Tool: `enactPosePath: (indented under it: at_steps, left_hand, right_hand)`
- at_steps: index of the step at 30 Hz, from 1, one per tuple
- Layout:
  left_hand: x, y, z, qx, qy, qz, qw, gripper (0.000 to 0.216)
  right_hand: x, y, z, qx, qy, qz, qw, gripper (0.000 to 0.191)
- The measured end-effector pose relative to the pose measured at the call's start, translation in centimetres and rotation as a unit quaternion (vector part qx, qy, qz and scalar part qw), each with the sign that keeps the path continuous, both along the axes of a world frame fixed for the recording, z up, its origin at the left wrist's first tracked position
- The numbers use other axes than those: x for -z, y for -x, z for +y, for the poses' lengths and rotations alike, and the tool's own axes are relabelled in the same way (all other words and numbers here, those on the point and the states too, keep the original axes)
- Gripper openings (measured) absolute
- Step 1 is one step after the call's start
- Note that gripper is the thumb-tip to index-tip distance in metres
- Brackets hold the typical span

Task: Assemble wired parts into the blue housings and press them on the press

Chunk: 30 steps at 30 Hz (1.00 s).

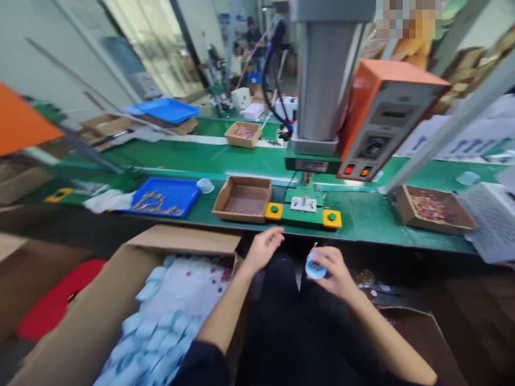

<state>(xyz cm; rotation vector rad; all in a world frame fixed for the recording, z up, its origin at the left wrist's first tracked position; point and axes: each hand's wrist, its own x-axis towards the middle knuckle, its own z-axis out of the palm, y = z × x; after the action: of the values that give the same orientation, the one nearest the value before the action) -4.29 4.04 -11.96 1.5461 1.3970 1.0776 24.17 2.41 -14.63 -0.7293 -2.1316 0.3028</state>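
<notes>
Green matting covers a long workbench (370,214) in a busy workshop, and a second belt runs behind it with other workers far off.

At the lower left, an open cardboard box (181,241) holds rows of pale stacked cups (161,327) in a clear bag. On the bench above it lies a blue tray (164,195) with a scatter of small brass-coloured parts. A clear cup (205,185) stands just beside the tray's right corner. Next comes a shallow brown tray (243,199).

The left hand (263,247) hovers at the bench edge below that tray, fingers loosely apart and holding nothing. It is near the left yellow button (274,210). Between this and the right yellow button (332,217) sits a green fixture plate (304,206) under a tall grey press (325,75).

The right hand (333,271) is over the lap, just below the bench edge. Its fingers and thumb are curled around a small cup (315,266), which is pale blue and tipped so its mouth faces the camera. The blur hides what is inside it.

The cup looks thin, light and easily squashed. A soft grip round the wall, as it has now, probably suits it better than a pinch on the rim.

Further right, an orange control box (386,118) hangs off the press. Beyond it, a cardboard tray (432,209) holds small reddish pieces.
</notes>
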Motion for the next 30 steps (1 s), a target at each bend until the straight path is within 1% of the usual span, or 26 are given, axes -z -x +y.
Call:
enactPosePath:
  at_steps: [1, 2, 3, 5, 6, 7, 9, 11, 12, 14, 17, 20, 24, 27, 30]
  left_hand:
    - [-1.3, 2.1, 2.2, -0.069, -0.013, 0.113, 0.991, 0.05]
    - [-2.5, 4.2, 4.4, -0.109, 0.0, 0.242, 0.964, 0.048]
    - [-3.7, 6.0, 6.4, -0.117, 0.041, 0.353, 0.927, 0.049]
    - [-5.4, 8.7, 9.8, -0.102, 0.097, 0.421, 0.896, 0.038]
    - [-6.0, 9.5, 11.2, -0.085, 0.127, 0.439, 0.886, 0.032]
    - [-6.3, 10.0, 12.4, -0.069, 0.152, 0.45, 0.877, 0.031]
    - [-6.2, 10.1, 14.0, -0.041, 0.199, 0.487, 0.849, 0.043]
    - [-5.6, 9.7, 15.0, -0.015, 0.228, 0.518, 0.824, 0.056]
    - [-5.2, 9.4, 15.3, 0.002, 0.234, 0.529, 0.815, 0.058]
    - [-4.6, 8.7, 15.7, 0.046, 0.238, 0.542, 0.805, 0.051]
    - [-4.0, 7.9, 15.9, 0.113, 0.223, 0.542, 0.802, 0.037]
    - [-3.6, 7.9, 15.9, 0.144, 0.198, 0.531, 0.811, 0.031]
    - [-3.5, 8.8, 15.7, 0.14, 0.165, 0.496, 0.841, 0.029]
    - [-3.3, 9.5, 15.5, 0.116, 0.136, 0.462, 0.869, 0.03]
    - [-2.8, 10.0, 15.3, 0.086, 0.111, 0.425, 0.894, 0.03]
  right_hand:
    - [-0.1, -0.6, 1.1, 0.03, -0.003, 0.016, 0.999, 0.046]
    - [-0.3, -1.0, 2.2, 0.053, 0.0, 0.035, 0.998, 0.048]
    - [-0.6, -1.4, 3.3, 0.069, 0.011, 0.054, 0.996, 0.05]
    - [-1.3, -1.8, 5.5, 0.083, 0.044, 0.097, 0.991, 0.053]
    - [-1.8, -1.8, 6.5, 0.088, 0.062, 0.121, 0.987, 0.055]
    - [-2.3, -1.5, 7.6, 0.095, 0.079, 0.145, 0.982, 0.058]
    - [-3.5, -0.6, 9.8, 0.118, 0.1, 0.18, 0.971, 0.063]
    - [-4.6, 0.9, 12.0, 0.141, 0.102, 0.187, 0.967, 0.066]
    - [-5.0, 1.7, 13.1, 0.147, 0.099, 0.181, 0.967, 0.066]
    - [-5.6, 3.3, 15.2, 0.143, 0.089, 0.162, 0.972, 0.067]
    - [-5.7, 5.4, 17.7, 0.12, 0.068, 0.113, 0.984, 0.066]
    - [-5.2, 6.6, 19.1, 0.124, 0.051, 0.062, 0.989, 0.064]
    - [-4.2, 6.9, 19.3, 0.167, 0.022, 0.041, 0.985, 0.062]
    - [-3.6, 6.8, 18.9, 0.165, -0.026, 0.036, 0.985, 0.06]
    - [-3.8, 6.8, 18.7, 0.169, -0.037, 0.027, 0.984, 0.059]
